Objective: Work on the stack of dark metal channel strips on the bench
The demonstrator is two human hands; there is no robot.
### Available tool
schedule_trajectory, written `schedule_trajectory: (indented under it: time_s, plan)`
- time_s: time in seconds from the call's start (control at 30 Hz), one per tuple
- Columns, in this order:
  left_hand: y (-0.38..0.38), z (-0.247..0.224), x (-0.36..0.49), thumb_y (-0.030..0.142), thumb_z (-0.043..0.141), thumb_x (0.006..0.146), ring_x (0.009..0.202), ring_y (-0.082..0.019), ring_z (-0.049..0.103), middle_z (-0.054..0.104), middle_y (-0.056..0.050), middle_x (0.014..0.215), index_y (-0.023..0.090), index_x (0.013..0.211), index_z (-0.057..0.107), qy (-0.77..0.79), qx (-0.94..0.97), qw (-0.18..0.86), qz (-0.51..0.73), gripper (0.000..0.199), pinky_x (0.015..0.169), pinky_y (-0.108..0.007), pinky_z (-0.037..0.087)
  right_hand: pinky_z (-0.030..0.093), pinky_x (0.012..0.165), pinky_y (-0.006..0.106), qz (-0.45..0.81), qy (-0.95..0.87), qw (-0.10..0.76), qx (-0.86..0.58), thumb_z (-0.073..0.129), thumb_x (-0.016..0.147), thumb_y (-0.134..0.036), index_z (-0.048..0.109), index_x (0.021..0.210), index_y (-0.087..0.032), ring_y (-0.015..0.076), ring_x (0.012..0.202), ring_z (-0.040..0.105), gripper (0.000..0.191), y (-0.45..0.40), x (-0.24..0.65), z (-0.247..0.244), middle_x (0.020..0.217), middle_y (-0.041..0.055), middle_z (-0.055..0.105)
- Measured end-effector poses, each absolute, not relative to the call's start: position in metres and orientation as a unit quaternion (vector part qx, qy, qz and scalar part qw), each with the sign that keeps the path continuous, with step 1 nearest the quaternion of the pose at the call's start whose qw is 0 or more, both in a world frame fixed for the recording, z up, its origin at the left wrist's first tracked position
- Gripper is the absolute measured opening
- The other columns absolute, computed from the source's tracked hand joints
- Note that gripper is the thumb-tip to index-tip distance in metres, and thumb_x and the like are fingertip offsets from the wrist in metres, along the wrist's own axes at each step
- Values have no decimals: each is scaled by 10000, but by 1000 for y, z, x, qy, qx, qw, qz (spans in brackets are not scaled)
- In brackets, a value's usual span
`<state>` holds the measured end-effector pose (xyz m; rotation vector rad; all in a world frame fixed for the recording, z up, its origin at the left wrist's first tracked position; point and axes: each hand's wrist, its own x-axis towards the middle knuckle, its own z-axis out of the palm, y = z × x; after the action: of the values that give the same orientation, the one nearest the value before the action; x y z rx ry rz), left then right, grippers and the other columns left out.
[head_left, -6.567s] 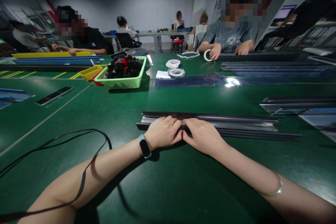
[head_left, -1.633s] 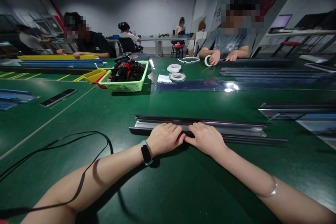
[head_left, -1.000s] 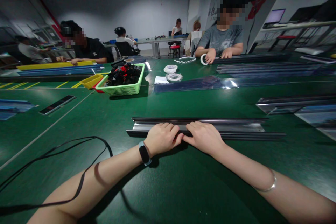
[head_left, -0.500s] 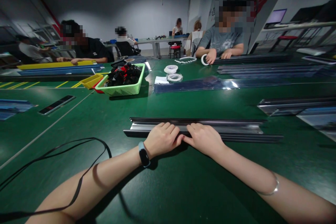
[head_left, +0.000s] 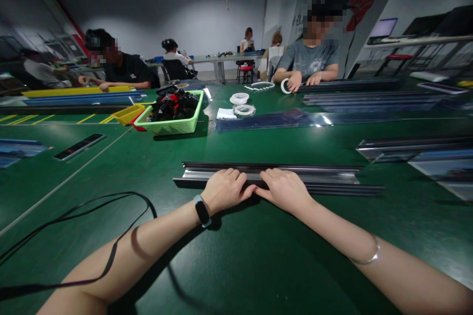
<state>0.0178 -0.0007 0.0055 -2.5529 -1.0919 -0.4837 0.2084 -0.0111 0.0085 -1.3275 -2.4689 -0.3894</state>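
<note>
A long dark metal profile (head_left: 328,175) with a silvery inner channel lies crosswise on the green table (head_left: 229,266). My left hand (head_left: 226,190) is closed over its near edge, left of the middle, fingers curled into the channel. Close beside it, my right hand (head_left: 284,190) grips the same edge, and the two thumbs meet or nearly meet. The fingertips of both hands are hidden inside the profile. A black band sits on my left wrist and a silvery ring on my right forearm.
Beyond the profile are a green basket (head_left: 177,127) of black and red parts, tape rolls (head_left: 244,110) and clear film (head_left: 273,121). More profiles (head_left: 417,145) lie at right, a phone (head_left: 79,147) at left. A black cord crosses my left arm. People sit across the table.
The view has shifted slightly. Both hands still hold the profile, whose right end now appears a little further left and higher in the picture.
</note>
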Motion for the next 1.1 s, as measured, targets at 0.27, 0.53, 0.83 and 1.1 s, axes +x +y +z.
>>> schedule_trajectory:
  time_s: [0.27, 0.53, 0.83, 1.1]
  plan:
    - [-5, 5, 13, 414, 361, 826, 663, -159, 495, 524, -45, 671, 153, 704, 507, -385, -888, 176, -180, 324, 609, -292, 372, 280, 579, 271, -134, -851, 163, -481, 353, 831, -480, 548, 709, -149, 165, 659, 528, 403, -15, 209, 6, 684, 62, 577]
    - [-3, 3, 17, 366, 360, 833, 678, -159, 482, 520, -33, 691, 166, 729, 500, -365, -899, 166, -175, 265, 615, -297, 364, 268, 540, 277, -137, -855, 123, -485, 352, 826, -502, 526, 710, -162, 178, 637, 543, 400, -11, 209, 6, 682, 50, 573]
    - [-3, 3, 16, 376, 344, 840, 689, -160, 481, 523, -31, 705, 168, 736, 500, -370, -900, 154, -171, 281, 625, -302, 369, 279, 550, 281, -128, -863, 118, -474, 301, 848, -493, 530, 713, -158, 178, 636, 540, 428, -10, 209, 5, 678, 56, 575]
    - [-5, 8, 17, 395, 330, 850, 775, -161, 491, 531, -53, 764, 147, 773, 518, -383, -897, 140, -168, 321, 671, -297, 389, 337, 675, 289, -129, -849, 162, -487, 371, 833, -451, 542, 786, -140, 195, 806, 504, 358, -16, 206, 3, 802, 80, 558]
